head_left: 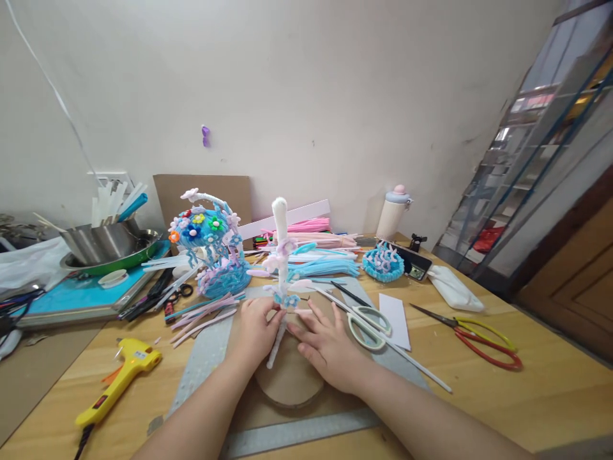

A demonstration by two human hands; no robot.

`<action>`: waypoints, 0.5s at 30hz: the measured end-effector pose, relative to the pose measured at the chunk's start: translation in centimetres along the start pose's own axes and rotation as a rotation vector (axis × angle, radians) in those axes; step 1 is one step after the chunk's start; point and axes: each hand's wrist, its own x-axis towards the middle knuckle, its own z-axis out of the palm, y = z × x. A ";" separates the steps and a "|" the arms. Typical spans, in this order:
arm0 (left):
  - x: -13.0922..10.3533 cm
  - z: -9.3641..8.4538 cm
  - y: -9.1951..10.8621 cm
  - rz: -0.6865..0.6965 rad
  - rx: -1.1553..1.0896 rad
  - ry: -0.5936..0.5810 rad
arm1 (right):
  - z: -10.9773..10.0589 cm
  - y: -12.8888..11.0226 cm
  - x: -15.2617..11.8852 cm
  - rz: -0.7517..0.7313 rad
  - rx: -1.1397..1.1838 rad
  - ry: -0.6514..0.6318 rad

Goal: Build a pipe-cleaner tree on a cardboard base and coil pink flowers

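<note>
A white fuzzy pipe-cleaner stem [280, 220] stands upright in the middle, with pink, lilac and blue flowers and leaves along it. My left hand [258, 327] is closed around its lower part, thumb and fingertips by the blue flowers [286, 300]. From there a white fuzzy piece [276, 348] slants down over a round cardboard disc [290, 388]. My right hand [330, 348] lies open with fingers spread, palm down over the disc's right side. Its fingertips are close to the stem's base, beside a pale pink strip [304, 312].
A yellow glue gun [127, 374] lies left. White-handled scissors [371, 327] and red-and-yellow scissors [483, 342] lie right. Behind are a blue flowered pipe-cleaner piece [205, 227], pipe-cleaner bundles [330, 267], a small blue basket-like piece [383, 263], a phone [416, 263] and a bottle [393, 214].
</note>
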 end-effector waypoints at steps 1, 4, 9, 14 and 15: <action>0.0 0.0 0.0 -0.008 -0.003 0.002 | -0.1 0.1 -0.1 -0.014 0.020 0.010; 0.0 -0.1 0.2 -0.025 -0.011 0.007 | -0.5 0.6 -0.3 -0.046 0.100 0.145; -0.2 -0.2 0.4 -0.032 -0.043 -0.006 | -2.4 1.7 -0.7 -0.051 0.247 0.575; -0.5 0.0 -0.2 -0.042 -0.104 -0.010 | -7.5 0.9 -0.3 -0.050 0.285 0.780; -0.6 0.0 -0.4 -0.046 -0.119 -0.004 | -8.7 0.4 -0.1 -0.056 0.288 0.807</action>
